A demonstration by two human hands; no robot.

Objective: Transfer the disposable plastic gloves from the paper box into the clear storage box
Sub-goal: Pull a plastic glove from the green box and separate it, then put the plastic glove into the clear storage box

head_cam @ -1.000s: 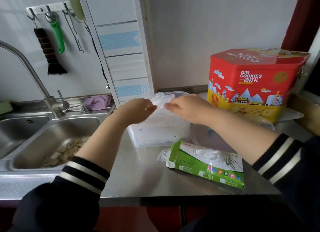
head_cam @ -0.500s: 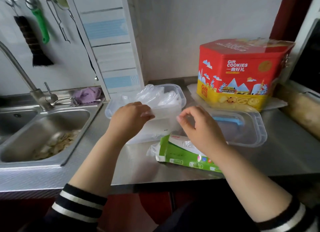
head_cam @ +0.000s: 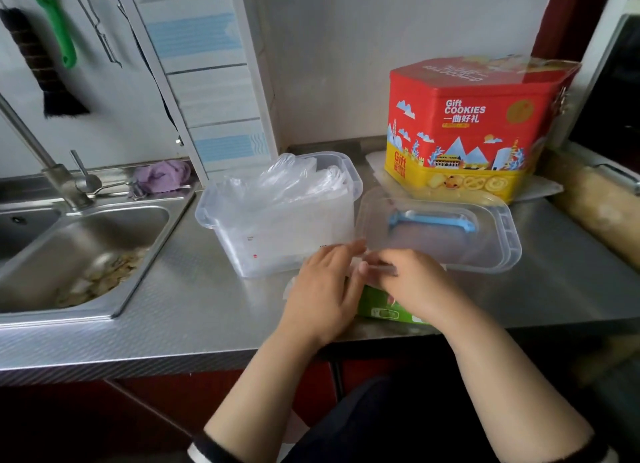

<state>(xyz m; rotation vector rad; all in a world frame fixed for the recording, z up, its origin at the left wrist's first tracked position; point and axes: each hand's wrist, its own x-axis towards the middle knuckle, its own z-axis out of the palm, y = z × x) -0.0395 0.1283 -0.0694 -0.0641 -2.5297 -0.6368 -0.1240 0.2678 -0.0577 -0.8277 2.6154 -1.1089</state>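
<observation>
Head view, only view.

Clear storage box point(head_cam: 277, 234): upright on steel counter point(head_cam: 194, 310), lid off, already heaped with crumpled gloves point(head_cam: 287, 182) rising above the rim. Judged part-filled, transfer well along.

Lid point(head_cam: 485, 241): flat on counter just right of storage box, blue handle showing through.

Paper box point(head_cam: 384, 310): green, lying on counter in front of storage box and lid, mostly hidden under both hands; contents not visible from here.

Left hand point(head_cam: 322, 289): down on paper box, fingers fairly straight, tips near lower wall of storage box. Holding anything: cannot tell.

Right hand point(head_cam: 412, 286): over paper box, fingers curled, seemingly pinching a pale film edge at the box mouth; blurred, so not certain.

Change: a second ago both hands up at storage box rim, tucking film in; half a second ago dropping apart; now both back down at paper box. Taken as one load delivered, next handful being fetched.

Other: sink point(head_cam: 83, 255) at left with scraps in the basin, purple cloth point(head_cam: 162, 177) behind it, red cookie tin point(head_cam: 474, 127) at rear right, brush point(head_cam: 38, 64) and green-handled tool point(head_cam: 57, 30) hanging on wall.

Risk, judged: heap is loose and springy; pressing down likely needed before lid fits.
</observation>
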